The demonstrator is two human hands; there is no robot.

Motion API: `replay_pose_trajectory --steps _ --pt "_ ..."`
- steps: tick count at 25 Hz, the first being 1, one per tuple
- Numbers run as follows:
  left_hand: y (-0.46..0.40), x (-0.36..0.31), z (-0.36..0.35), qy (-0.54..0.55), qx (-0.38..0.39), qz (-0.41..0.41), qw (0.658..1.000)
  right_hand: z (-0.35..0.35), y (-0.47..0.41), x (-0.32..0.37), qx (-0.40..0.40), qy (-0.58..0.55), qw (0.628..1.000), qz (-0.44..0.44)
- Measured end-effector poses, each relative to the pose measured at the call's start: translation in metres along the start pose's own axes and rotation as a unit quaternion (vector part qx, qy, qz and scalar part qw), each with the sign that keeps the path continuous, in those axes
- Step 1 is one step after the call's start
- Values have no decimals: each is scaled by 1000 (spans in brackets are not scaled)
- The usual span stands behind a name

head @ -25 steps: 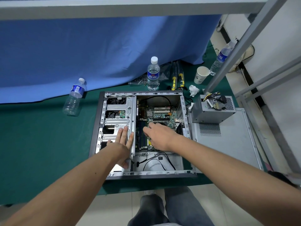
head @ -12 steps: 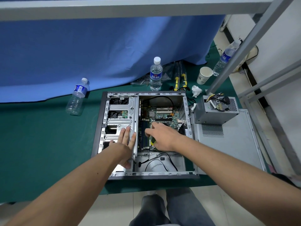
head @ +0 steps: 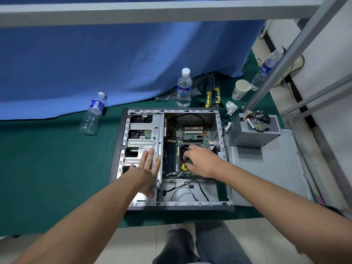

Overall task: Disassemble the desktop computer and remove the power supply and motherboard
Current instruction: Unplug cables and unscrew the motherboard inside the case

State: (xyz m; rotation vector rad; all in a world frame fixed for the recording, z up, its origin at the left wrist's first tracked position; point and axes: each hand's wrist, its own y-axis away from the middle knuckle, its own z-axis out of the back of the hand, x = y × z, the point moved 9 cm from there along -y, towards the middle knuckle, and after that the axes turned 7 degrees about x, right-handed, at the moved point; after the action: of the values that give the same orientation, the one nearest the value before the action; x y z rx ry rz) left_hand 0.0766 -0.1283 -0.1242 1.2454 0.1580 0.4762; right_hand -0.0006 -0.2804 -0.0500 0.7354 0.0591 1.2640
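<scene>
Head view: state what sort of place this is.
Likely a makeshift repair workbench: an opened computer case on a green cloth, a removed power supply beside it, screwdrivers behind.

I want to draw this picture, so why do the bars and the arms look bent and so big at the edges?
Head view: a wide-angle lens curves the grey frame bar along the top and stretches the forearms near the bottom corners. Lighting is soft and even, with no strong glare. The computer case in the middle looks sharp; the right hand is slightly soft.
</scene>
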Motion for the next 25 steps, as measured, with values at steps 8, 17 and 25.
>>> replay_pose_trajectory --steps 8,17,25 --pt "12 -4 3 -4 -17 -13 1000 -3 25 -26 -44 -83 995 -35" --pt "12 -4 3 -4 -24 -9 1000 -31 13 -23 -27 -61 997 -50" --pt "7 0 2 2 -30 -2 1000 -28 18 -33 -48 -95 993 -52"
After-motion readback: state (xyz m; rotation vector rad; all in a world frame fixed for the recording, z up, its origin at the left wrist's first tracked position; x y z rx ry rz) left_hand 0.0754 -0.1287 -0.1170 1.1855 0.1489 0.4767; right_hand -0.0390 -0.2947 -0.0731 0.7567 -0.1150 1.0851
